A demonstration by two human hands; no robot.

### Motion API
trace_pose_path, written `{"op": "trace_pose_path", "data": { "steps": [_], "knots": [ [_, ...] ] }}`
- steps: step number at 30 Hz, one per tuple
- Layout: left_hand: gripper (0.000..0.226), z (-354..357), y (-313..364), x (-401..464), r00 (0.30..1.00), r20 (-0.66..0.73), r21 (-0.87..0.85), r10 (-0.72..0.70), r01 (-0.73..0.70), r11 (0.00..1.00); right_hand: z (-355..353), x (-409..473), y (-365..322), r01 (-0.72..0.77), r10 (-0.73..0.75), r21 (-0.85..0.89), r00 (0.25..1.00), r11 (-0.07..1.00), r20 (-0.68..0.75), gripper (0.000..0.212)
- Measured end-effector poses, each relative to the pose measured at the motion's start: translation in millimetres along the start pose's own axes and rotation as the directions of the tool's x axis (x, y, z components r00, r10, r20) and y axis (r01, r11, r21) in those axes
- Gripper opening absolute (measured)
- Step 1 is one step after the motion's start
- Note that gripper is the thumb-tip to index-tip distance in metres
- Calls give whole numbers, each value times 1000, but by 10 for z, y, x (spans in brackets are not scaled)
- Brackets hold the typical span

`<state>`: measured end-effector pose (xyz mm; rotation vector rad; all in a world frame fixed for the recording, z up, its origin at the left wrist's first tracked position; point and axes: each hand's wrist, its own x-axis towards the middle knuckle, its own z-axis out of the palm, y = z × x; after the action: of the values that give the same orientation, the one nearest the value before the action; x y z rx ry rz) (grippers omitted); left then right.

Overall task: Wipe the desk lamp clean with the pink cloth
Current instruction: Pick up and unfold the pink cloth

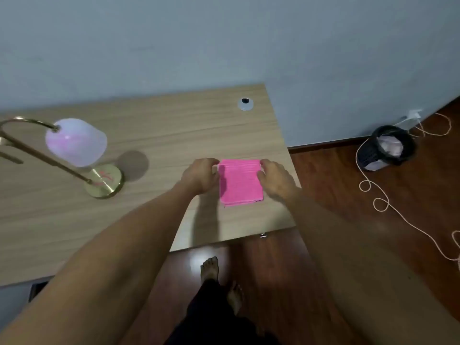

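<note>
Two bare forearms are being stretched forward from the bottom of the view, over two bare feet [219, 277] that are standing on the dark wooden floor [336, 195]. One pink cloth [240, 183] is being held flat on the counter [174, 125], near its right edge and toward the front. It is folded into a neat rectangle, bright pink with a ribbed band showing along the far edge and a stitched hem along the near edge.

The left hand [200, 176] is being pressed against the cloth's left side, and the right hand [275, 180] against its right side. The fingers of both hands are curled around the far corners of the cloth, touching it; whether the cloth is actually being pinched or only steadied cannot be told.

One desk lamp [74, 150] is standing well apart from the cloth, on the left part of the counter. Its translucent white shade [76, 141] is glowing with a pinkish tint, and it is being carried on a curved brass arm [27, 122] above a round brass base [104, 180] with a reddish mark on it.

One round cable grommet [245, 104] is seen near the counter's far edge. One dark waste bin [387, 148] is standing on the floor by the wall, and one pale cord [383, 202] is lying in loops beside it.
</note>
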<state>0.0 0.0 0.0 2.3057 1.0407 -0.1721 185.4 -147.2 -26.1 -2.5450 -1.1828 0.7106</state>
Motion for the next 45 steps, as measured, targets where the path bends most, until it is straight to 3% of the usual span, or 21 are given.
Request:
{"op": "trace_pose_path", "data": {
  "steps": [8, 13, 15, 18, 22, 26, 33, 37, 40, 42, 45],
  "knots": [
    [18, 322, -210, 580, 1000, 27, -44, 4, -3, 999, 263, 463, 85, -114, 126, 175, 990, 978, -57, 33],
    [5, 456, -234, 829, 1000, 9, -85, 6, -5, 996, 411, 644, 107, -240, 293, 413, 953, 879, -71, 16],
    [22, 473, -233, 887, 1000, -2, -110, 15, -15, 994, 437, 673, 118, -234, 317, 491, 944, 839, -91, 9],
    [10, 459, -219, 900, 1000, 15, -221, -25, 28, 975, 433, 675, 131, -178, 278, 546, 955, 819, -107, 8],
    [13, 399, -159, 808, 996, 20, -408, -85, 86, 909, 318, 592, 71, -109, 222, 619, 969, 778, -109, 6],
    [23, 158, -126, 634, 994, 45, -624, -102, 107, 774, 143, 496, -84, -70, 185, 637, 976, 768, -116, 11],
    [45, -425, -46, 181, 985, -94, -753, -147, 26, 657, -294, 294, -656, -69, 164, 666, 983, 743, -81, 24],
    [36, -807, -70, -172, 954, -223, -811, -200, -67, 582, -560, 159, -1096, -4, 87, 756, 994, 655, -70, 36],
    [30, -1088, -113, -436, 919, -305, -804, -251, -107, 585, -674, 37, -1417, -6, 39, 809, 999, 588, -21, 25],
    [33, -1271, -155, -612, 905, -336, -810, -261, -136, 571, -724, -39, -1648, 52, -6, 797, 998, 601, -60, 21],
    [43, -1546, -257, -904, 912, -315, -832, -264, -131, 539, -782, -170, -2005, 120, -84, 799, 993, 589, -87, 17]
  ]
}}
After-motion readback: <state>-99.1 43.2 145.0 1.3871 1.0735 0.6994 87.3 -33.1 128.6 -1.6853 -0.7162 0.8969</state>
